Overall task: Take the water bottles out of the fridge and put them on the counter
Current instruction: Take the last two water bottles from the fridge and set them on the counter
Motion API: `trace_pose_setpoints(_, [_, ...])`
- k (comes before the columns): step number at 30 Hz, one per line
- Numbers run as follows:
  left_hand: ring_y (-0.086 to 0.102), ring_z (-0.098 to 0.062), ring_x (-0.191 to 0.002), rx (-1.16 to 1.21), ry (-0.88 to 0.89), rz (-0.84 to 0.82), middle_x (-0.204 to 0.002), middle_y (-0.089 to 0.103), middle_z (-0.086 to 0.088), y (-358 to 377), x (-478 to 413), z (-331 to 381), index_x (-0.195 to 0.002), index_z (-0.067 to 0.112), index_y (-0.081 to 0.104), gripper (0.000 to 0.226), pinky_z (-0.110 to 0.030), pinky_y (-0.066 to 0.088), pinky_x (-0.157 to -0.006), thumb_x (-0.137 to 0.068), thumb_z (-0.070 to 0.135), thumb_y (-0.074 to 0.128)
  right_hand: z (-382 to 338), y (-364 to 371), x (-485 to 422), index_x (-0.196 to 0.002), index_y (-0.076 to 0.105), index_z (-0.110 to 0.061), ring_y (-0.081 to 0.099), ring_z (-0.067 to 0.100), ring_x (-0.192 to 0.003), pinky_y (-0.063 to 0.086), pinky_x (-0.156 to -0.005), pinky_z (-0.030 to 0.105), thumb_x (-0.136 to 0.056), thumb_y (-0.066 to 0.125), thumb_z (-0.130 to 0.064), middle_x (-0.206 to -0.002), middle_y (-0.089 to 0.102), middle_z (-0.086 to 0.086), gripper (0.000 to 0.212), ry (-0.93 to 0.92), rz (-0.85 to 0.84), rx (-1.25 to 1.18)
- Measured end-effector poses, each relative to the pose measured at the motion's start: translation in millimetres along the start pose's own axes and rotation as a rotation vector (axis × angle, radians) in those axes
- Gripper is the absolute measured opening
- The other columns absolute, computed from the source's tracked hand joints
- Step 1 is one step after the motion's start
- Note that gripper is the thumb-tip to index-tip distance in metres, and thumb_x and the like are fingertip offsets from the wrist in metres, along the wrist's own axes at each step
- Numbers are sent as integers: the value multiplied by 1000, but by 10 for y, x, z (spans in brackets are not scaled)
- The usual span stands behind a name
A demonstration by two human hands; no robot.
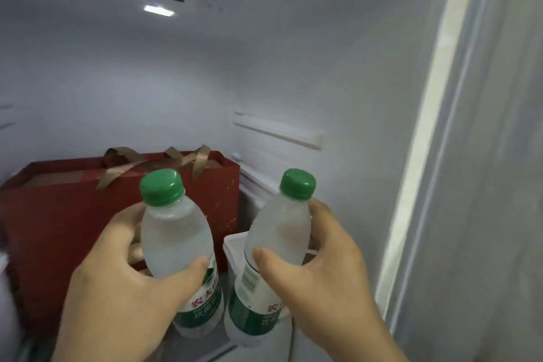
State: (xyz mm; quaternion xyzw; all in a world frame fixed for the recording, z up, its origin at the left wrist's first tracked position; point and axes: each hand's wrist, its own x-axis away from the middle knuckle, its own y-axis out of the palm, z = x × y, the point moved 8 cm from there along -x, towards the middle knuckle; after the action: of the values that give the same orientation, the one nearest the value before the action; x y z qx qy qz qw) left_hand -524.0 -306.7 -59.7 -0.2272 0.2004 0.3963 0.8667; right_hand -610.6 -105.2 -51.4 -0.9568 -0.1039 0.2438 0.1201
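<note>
Two clear water bottles with green caps and green-and-white labels stand upright inside the open fridge. My left hand (123, 282) is wrapped around the left bottle (176, 232) at its shoulder. My right hand (326, 270) grips the right bottle (279, 229) the same way. The bottles' bases are near the front edge of the fridge shelf; I cannot tell whether they touch it.
A dark red gift bag (58, 223) with tan ribbon handles fills the shelf behind and left of the bottles. A white bin (235, 244) sits behind the right bottle. The fridge's right wall and door frame (426, 156) stand close on the right.
</note>
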Motion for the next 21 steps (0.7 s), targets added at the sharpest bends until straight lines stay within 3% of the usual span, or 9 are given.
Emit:
trace_pose_setpoints(2, [66,5,-81,68,41,-45,-95,64,40,90,75,241,-97,62,54,70,-39,57,-74,-39,40,88,-140,-290,123,-103,58,-52,64,-14,-86,52,-60,9,-63,78,-36,-94,66,-40,47,-15,22,1])
trace_pose_setpoints(7, [72,2,-79,270,148,-190,-94,74,22,394,372,862,-101,51,63,68,-40,59,-74,-34,47,78,-447,-999,520,-105,62,-47,70,1,-83,59,-68,23,-61,77,-35,-92,74,-22,48,-83,117,72])
trace_pose_setpoints(15, [73,-9,-89,351,292,-376,-99,75,18,808,1322,1994,-106,50,63,73,-43,58,-77,-36,50,81,-881,-2340,1504,-102,66,-41,74,4,-81,60,-70,25,-65,79,-19,-88,77,-16,45,-165,243,177])
trace_pose_setpoints(21, [69,6,-87,392,390,-512,-99,73,26,1106,2401,2889,-110,51,61,73,-32,58,-73,-39,54,77,-1134,-3430,2573,-97,62,-49,73,-1,-79,60,-69,23,-64,80,-23,-85,76,-24,46,-139,386,301])
